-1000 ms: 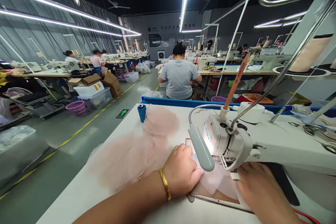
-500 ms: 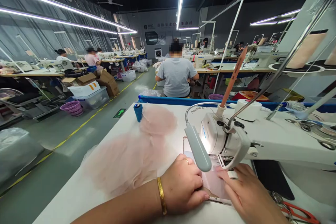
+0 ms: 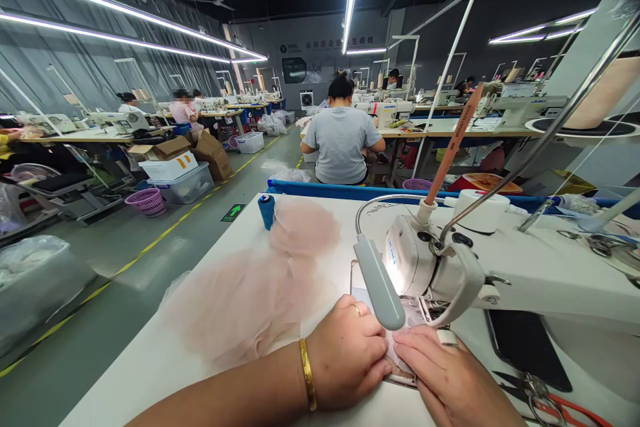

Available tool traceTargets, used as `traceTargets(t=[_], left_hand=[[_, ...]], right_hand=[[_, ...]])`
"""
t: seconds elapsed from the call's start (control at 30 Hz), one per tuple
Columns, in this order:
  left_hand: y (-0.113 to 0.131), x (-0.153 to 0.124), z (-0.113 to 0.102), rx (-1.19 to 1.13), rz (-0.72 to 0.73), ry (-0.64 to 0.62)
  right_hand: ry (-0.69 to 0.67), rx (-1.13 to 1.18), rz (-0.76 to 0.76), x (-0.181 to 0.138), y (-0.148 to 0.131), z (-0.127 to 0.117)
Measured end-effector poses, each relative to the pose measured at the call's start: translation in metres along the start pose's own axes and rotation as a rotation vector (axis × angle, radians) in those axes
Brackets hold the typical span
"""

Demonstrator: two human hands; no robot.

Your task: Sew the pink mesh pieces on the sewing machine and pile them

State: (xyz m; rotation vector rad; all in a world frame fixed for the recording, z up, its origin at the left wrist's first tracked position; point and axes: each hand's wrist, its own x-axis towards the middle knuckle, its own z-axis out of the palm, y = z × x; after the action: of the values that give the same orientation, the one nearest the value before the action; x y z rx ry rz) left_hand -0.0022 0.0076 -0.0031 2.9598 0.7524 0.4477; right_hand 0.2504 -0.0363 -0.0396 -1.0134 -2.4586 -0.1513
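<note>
At the left of the tabletop [image 3: 345,267] we find a loose heap of pink tulle [image 3: 245,300], with a blue thread spool [image 3: 267,210] standing upright at its far edge.

Next comes the left hand [image 3: 350,353] (gold bangle at the wrist, ring on one finger). Its fingers [image 3: 373,337] are drawn together and curled, and their tips bear down on the tulle piece [image 3: 396,355], which lies flat on the machine bed just in front of the needle area. Thumb and forefinger appear to close on the near edge of the piece.

Above the piece hangs the grey lamp head [image 3: 381,288], which hides part of the presser-foot area, so we cannot tell whether the foot is down.

The right hand [image 3: 450,380] lies on the right side of the same piece, touching the left hand. Its fingers [image 3: 417,347] are extended, side by side and flat on the tulle, holding nothing.

To the right stands the white sewing machine [image 3: 525,273], then a dark phone [image 3: 527,350] and red-handled scissors [image 3: 555,403] on the bed.

We judge the step in hand to be positioning the piece at the needle. The next move calls for even pressure from both hands, the edge held square to the foot, and fingertips kept clear of the needle.
</note>
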Motion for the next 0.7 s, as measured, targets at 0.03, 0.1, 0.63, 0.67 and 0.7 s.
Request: traceTargets(t=[0.03,0.1,0.63,0.67,0.7], left_hand=[[0.000,0.000,0.000,0.004,-0.003,-0.003],[0.000,0.001,0.000,0.004,-0.007,-0.001],[-0.012,0.004,0.008,0.036,-0.008,0.122],[-0.012,0.003,0.007,0.029,0.002,0.133],[-0.012,0.003,0.007,0.021,0.011,0.141]], right_hand=[[0.007,-0.007,0.002,0.000,0.000,0.000],[0.013,-0.019,0.013,0.001,-0.001,0.001],[0.008,-0.143,0.051,-0.005,0.008,0.013],[0.043,-0.124,0.029,-0.002,0.005,0.010],[0.072,-0.098,0.009,0.001,0.003,0.006]])
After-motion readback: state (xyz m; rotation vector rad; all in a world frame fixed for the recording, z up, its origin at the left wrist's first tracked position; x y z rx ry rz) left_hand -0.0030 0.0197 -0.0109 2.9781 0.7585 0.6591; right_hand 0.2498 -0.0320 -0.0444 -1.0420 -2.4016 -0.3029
